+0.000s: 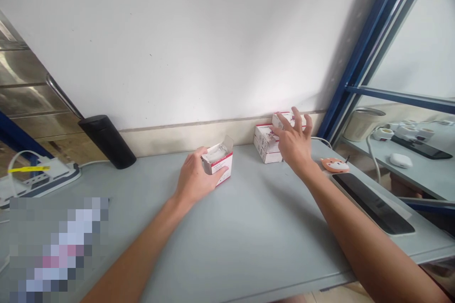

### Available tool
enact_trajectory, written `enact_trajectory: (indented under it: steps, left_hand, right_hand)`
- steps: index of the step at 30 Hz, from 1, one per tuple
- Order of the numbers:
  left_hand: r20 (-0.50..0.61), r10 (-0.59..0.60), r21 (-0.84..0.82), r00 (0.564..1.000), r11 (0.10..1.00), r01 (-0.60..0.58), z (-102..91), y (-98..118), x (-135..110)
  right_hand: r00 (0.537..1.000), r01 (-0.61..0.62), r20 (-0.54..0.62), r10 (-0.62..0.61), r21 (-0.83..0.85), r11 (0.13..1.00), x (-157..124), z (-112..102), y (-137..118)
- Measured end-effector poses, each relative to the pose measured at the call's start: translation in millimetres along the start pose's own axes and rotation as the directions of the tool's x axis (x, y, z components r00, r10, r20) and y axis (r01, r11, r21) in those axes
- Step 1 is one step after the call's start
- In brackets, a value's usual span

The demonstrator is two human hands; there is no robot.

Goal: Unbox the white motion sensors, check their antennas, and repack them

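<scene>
Box of white cardboard with red edging (219, 164), open at the top with a raised flap (228, 142), in the grasp of the left hand (195, 173), with thumb across the front, near the middle of a smooth grey tabletop (227, 246). To the right, near the white back wall (177, 47), a stack of similar red-and-white cardboard boxes (266, 147), partly hidden by the right hand (294, 144), loose and spread-fingered, any contact impossible to tell.
</scene>
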State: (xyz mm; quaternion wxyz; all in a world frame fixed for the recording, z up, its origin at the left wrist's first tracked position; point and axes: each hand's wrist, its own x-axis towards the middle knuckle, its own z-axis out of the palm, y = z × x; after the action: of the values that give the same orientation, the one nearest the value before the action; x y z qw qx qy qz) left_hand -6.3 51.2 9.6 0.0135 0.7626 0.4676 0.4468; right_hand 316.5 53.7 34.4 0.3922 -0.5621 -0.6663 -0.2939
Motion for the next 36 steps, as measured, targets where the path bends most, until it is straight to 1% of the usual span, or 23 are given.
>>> enact_trajectory:
  steps: [4, 7, 9, 11, 12, 13, 14, 16, 17, 18, 19, 21, 23, 25, 27, 31, 33, 36]
  left_hand:
    - [0.018, -0.027, 0.01, 0.999, 1.0, 0.027, -0.8, 0.8, 1.5]
    - [0.027, -0.043, 0.015, 0.999, 0.999, 0.043, -2.1, 2.2, 2.5]
    - [0.023, -0.036, 0.018, 0.999, 0.999, 0.035, -3.1, 3.7, 2.7]
    - [0.014, -0.012, 0.026, 1.0, 1.0, 0.012, -3.9, 5.6, 2.8]
    - [0.014, 0.009, 0.033, 1.0, 0.999, -0.01, -3.9, 6.4, 2.9]
    - [0.015, 0.037, 0.041, 0.999, 0.998, -0.038, -3.7, 7.0, 3.2]
    - [0.016, 0.074, 0.05, 0.997, 0.996, -0.074, -3.2, 7.3, 3.5]
    - [0.006, 0.168, 0.068, 0.986, 0.983, -0.168, -1.6, 6.6, 4.3]
    - [0.0, 0.222, 0.08, 0.975, 0.972, -0.221, -0.7, 5.7, 4.8]
    - [-0.003, 0.275, 0.096, 0.961, 0.957, -0.274, 0.2, 4.4, 5.2]
    - [-0.002, 0.326, 0.116, 0.945, 0.939, -0.323, 0.9, 2.9, 5.6]
    - [0.015, 0.401, 0.159, 0.916, 0.903, -0.398, 1.8, -0.1, 6.2]
    - [0.028, 0.43, 0.193, 0.902, 0.883, -0.427, 1.9, -2.7, 6.7]
    - [0.023, 0.45, 0.211, 0.893, 0.871, -0.444, 1.4, -4.4, 7.2]
    - [0.013, 0.487, 0.225, 0.873, 0.85, -0.477, 0.8, -5.1, 7.5]
    - [0.009, 0.561, 0.255, 0.828, 0.799, -0.545, 0.2, -2.9, 5.9]
    - [0.008, 0.573, 0.259, 0.82, 0.791, -0.555, 0.8, -0.9, 3.8]
    - [0.018, 0.58, 0.25, 0.814, 0.786, -0.566, 2.7, 1.4, 0.6]
  right_hand:
    - [0.999, 0.001, 0.033, -0.001, -0.022, 1.0, -0.7, -1.1, 3.0]
    - [0.997, -0.032, 0.062, 0.036, -0.058, 0.998, 2.9, -5.6, 1.9]
    - [0.997, -0.069, 0.014, 0.07, -0.055, 0.996, 6.9, -9.2, -4.5]
    - [0.994, -0.073, -0.088, 0.07, -0.025, 0.997, 10.3, -12.0, -16.8]
    - [0.99, -0.046, -0.136, 0.046, -0.001, 0.999, 11.1, -13.0, -24.8]
    - [0.987, 0.006, -0.163, -0.002, 0.027, 1.0, 11.0, -13.5, -33.6]
    - [0.984, 0.081, -0.164, -0.07, 0.061, 0.995, 10.0, -13.7, -42.7]
    - [0.966, 0.248, -0.113, -0.234, 0.138, 0.959, 5.8, -12.9, -59.9]
    - [0.951, 0.306, -0.095, -0.294, 0.163, 0.938, 3.0, -12.1, -67.2]
    - [0.938, 0.345, -0.086, -0.335, 0.175, 0.922, 0.2, -11.3, -73.4]
    - [0.932, 0.361, -0.089, -0.35, 0.173, 0.916, -2.5, -10.5, -78.4]
    - [0.938, 0.343, -0.115, -0.328, 0.158, 0.926, -6.9, -10.0, -85.6]
    - [0.946, 0.318, -0.122, -0.301, 0.158, 0.935, -9.3, -10.9, -90.8]
    - [0.948, 0.315, -0.097, -0.303, 0.168, 0.934, -10.3, -12.2, -95.7]
    - [0.955, 0.298, -0.062, -0.291, 0.169, 0.94, -10.5, -12.5, -100.8]
    - [0.99, 0.141, 0.002, -0.143, 0.164, 0.976, -12.4, -6.1, -108.3]
    - [0.996, 0.071, 0.043, -0.081, 0.192, 0.979, -15.7, 0.5, -110.2]
    - [0.996, -0.025, 0.094, -0.004, 0.304, 0.952, -23.3, 12.9, -112.2]
